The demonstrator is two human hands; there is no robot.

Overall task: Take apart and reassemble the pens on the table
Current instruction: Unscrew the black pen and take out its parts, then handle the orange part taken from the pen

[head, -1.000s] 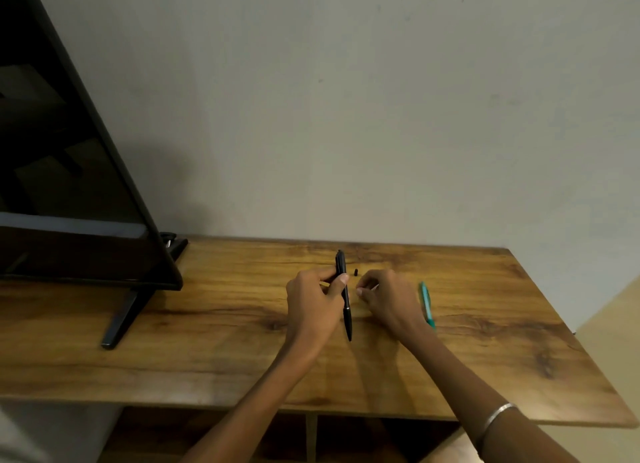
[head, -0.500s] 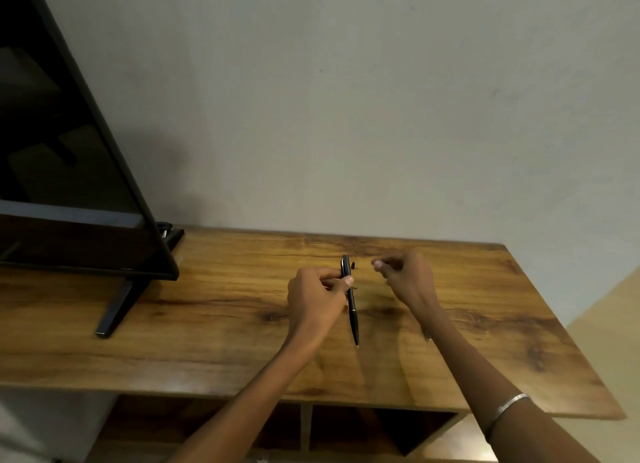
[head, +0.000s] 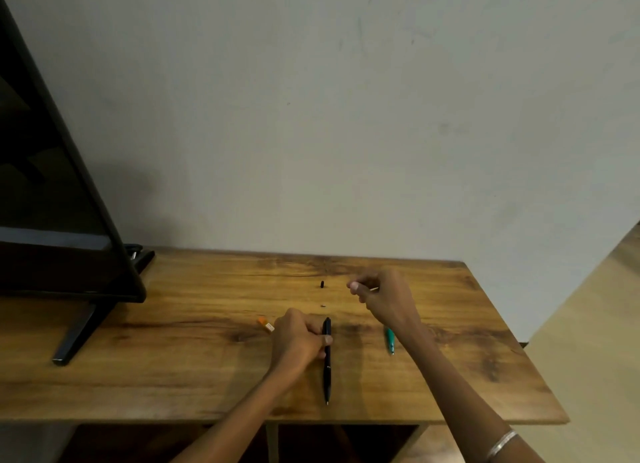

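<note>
The left hand (head: 300, 338) holds the black pen (head: 327, 358) in a curled grip near its upper end; the barrel extends below the grip toward the desk's (head: 173, 376) front edge, tip down. The right hand (head: 382, 294) pinches a thin pale part toward the back edge. A small black piece (head: 322, 284) lies between the hands. A green pen (head: 390, 339) lies beside the right wrist.
</note>
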